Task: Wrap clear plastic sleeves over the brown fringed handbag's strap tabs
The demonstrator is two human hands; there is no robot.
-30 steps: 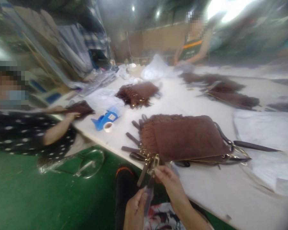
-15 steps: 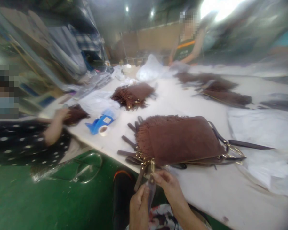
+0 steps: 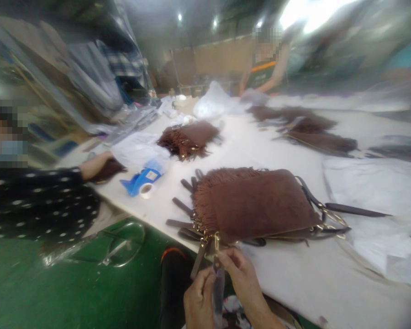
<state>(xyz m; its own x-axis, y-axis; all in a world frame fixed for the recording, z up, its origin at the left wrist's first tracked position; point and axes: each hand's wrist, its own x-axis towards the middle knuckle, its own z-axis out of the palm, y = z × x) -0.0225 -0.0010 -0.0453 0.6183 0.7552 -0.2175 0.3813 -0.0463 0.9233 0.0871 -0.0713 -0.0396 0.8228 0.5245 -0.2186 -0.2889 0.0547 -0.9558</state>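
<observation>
A brown fringed bag [image 3: 260, 203] lies in front of me at the table's near edge, on top of at least one more. Dark straps with gold clasps stick out from its fringed end. My left hand [image 3: 201, 294] is closed on a dark strap [image 3: 218, 288], which looks wrapped in clear film and hangs over the edge. At the strap's upper end my right hand [image 3: 239, 269] pinches, just below a gold clasp [image 3: 217, 242]. The fingertips partly hide what lies between them.
A blue tape dispenser [image 3: 142, 180] and a white tape roll [image 3: 146, 190] lie to the left. Further back are more brown fringed bags [image 3: 192, 137] and white plastic [image 3: 212, 100]. At left a co-worker's hand [image 3: 97, 165] rests on a brown piece. White sheets [image 3: 373, 196] cover the right side.
Both my hands stay at the strap, with only small finger shifts. The co-worker's arm at left has stretched out, the hand now over the brown piece. The view has tilted slightly.
</observation>
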